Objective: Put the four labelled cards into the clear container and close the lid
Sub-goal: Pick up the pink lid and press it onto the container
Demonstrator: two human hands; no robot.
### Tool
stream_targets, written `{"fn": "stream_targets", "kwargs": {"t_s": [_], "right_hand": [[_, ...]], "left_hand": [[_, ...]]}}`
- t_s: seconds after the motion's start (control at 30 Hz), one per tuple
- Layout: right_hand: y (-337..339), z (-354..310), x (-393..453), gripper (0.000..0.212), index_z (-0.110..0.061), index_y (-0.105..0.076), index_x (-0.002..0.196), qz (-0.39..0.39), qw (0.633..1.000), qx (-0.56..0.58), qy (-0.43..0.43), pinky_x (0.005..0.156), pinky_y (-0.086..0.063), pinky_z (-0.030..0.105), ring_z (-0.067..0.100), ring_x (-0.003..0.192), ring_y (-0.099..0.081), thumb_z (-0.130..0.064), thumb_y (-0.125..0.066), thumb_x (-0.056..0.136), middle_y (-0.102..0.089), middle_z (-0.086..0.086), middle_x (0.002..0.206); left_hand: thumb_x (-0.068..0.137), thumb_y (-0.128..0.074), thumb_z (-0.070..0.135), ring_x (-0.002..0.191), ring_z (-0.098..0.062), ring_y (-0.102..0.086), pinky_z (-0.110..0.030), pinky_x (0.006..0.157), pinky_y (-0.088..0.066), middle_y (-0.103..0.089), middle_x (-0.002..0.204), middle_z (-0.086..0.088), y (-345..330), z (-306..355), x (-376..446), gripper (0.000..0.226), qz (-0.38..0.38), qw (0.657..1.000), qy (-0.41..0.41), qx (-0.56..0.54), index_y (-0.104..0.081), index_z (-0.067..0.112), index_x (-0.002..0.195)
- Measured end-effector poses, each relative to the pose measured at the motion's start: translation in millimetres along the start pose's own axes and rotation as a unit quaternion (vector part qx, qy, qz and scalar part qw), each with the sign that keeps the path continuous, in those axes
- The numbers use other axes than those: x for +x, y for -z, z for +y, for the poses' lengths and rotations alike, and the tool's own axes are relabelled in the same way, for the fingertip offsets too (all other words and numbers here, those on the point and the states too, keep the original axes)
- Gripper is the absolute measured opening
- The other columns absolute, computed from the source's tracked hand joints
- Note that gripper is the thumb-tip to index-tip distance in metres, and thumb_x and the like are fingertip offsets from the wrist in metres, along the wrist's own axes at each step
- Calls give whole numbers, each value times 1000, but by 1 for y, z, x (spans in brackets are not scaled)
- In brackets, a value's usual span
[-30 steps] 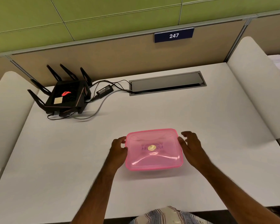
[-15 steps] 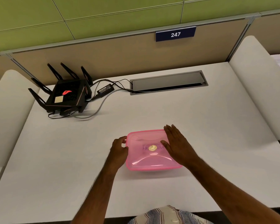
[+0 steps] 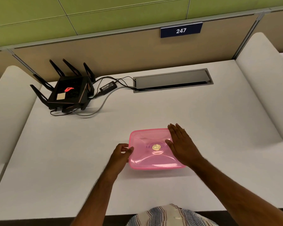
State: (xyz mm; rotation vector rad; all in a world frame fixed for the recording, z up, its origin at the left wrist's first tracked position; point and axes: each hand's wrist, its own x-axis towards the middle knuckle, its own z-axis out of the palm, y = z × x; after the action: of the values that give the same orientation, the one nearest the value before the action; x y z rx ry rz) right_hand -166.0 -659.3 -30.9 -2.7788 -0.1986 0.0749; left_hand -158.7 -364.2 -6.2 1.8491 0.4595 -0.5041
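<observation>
A white desk (image 3: 153, 115) carries a black router (image 3: 69, 93) with upright antennas at the far left, a red logo glowing on its top. Just right of it lies a black power adapter (image 3: 108, 86), its cables running to a grey cable hatch (image 3: 171, 79). On the far partition hangs a blue sign (image 3: 181, 30) reading 247.

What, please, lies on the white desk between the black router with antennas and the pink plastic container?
In the head view, only bare white desk lies between the black router with antennas and the pink plastic container; the router's grey cable curves just beside it.
</observation>
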Motion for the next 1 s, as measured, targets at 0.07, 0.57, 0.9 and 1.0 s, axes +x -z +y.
{"fn": "stream_targets", "kwargs": {"t_s": [0.07,0.57,0.9,1.0], "right_hand": [[-1,1,0,67,-10,-21,160,2,1000,6,-6,125,-20,46,23,156,-12,-50,-26,106,-26,6,166],[-3,-1,-2,65,-15,-26,158,28,999,1,-17,123,-24,47,21,154,-19,-51,-31,105,-32,3,163],[-3,-2,-2,64,-15,-26,158,28,999,1,-21,124,-20,46,22,154,-19,-50,-31,105,-31,4,164],[-2,-3,-2,64,-15,-27,158,28,999,0,-22,124,-21,47,22,154,-20,-50,-30,105,-32,4,163]], "left_hand": [[92,-69,39,93,-23,-71,-37,77,-62,-66,108,-6,2,-7,-3,27,-9,1000,12,-19,-62,19,108],[69,-64,83,73,-25,-75,-33,65,-60,-76,77,-10,9,-26,-12,85,-129,987,58,80,-59,2,94],[72,-76,66,73,-24,-69,-34,72,-58,-73,80,-18,11,-39,-18,86,-142,990,15,-20,-56,-12,102],[73,-78,62,73,-25,-69,-34,72,-58,-72,78,-16,10,-42,-17,83,-139,989,15,-40,-57,-13,102]]}}
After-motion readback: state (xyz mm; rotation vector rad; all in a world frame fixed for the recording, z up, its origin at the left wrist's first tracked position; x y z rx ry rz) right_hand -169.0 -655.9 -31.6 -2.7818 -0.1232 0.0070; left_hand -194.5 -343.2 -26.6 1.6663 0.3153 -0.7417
